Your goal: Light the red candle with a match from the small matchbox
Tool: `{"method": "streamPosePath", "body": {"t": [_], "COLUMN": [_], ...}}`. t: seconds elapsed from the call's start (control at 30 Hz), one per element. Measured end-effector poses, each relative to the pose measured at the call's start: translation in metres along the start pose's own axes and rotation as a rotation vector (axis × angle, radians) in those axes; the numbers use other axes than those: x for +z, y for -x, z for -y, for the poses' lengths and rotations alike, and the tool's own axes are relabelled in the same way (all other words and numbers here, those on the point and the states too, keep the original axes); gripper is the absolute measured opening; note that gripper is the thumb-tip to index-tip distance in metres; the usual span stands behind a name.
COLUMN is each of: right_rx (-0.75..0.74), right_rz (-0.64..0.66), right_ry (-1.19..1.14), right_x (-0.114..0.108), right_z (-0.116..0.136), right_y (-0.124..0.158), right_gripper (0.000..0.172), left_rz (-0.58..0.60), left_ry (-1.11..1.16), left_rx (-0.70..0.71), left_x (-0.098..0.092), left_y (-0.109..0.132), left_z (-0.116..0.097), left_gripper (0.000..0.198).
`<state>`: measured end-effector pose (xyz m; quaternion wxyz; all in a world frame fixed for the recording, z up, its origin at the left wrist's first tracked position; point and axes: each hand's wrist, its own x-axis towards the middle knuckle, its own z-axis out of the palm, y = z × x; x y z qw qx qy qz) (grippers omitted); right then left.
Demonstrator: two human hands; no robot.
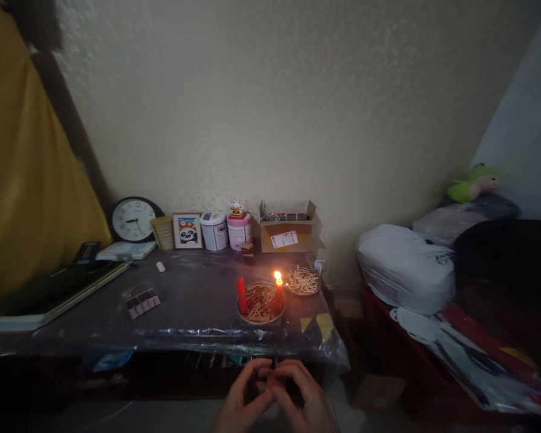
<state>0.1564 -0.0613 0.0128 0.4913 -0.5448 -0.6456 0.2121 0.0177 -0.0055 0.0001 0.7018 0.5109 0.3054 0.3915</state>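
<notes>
My left hand (247,394) and my right hand (303,394) meet in front of the table's near edge, fingertips together. Their fingers are curled around something small and dim that I cannot make out. Beyond them on the table stands a round metal dish (259,304) with a patterned bottom. At the dish's left side an unlit red candle (241,296) stands upright. Toward its right side a shorter red candle (279,291) burns with a bright flame. Close behind on the right, a second dish (303,293) holds a pile of pale thin sticks that look like matchsticks.
Clear plastic covers the dark table (193,288). A pack of small boxes (143,303) lies left. Along the wall stand a clock (134,220), a framed panda picture (188,231), two tubs and an open cardboard box (279,236). White bags (406,264) are piled at right.
</notes>
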Motion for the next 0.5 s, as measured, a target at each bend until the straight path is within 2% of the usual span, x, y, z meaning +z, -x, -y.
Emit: {"method": "streamPosePath", "body": {"t": [0.17,0.27,0.37,0.5], "right_rx": [0.008,0.035,0.030,0.025], "right_rz": [0.028,0.057,0.095,0.111], "right_ry": [0.032,0.036,0.029,0.037], "right_x": [-0.003,-0.001,0.001,0.001], "right_z": [-0.001,0.000,0.000,0.000], "right_y": [0.001,0.001,0.000,-0.001], "right_gripper": [0.011,0.009,0.009,0.011], "left_rz": [-0.039,-0.110,-0.176,-0.197], "left_ry": [0.009,0.008,-0.004,-0.024], "left_rx": [0.022,0.016,0.003,0.021], "left_x": [-0.007,-0.011,-0.011,-0.010], "left_y": [0.006,0.011,0.014,0.016], "left_z": [0.007,0.009,0.007,0.005], "left_gripper": [0.042,0.042,0.043,0.041]}}
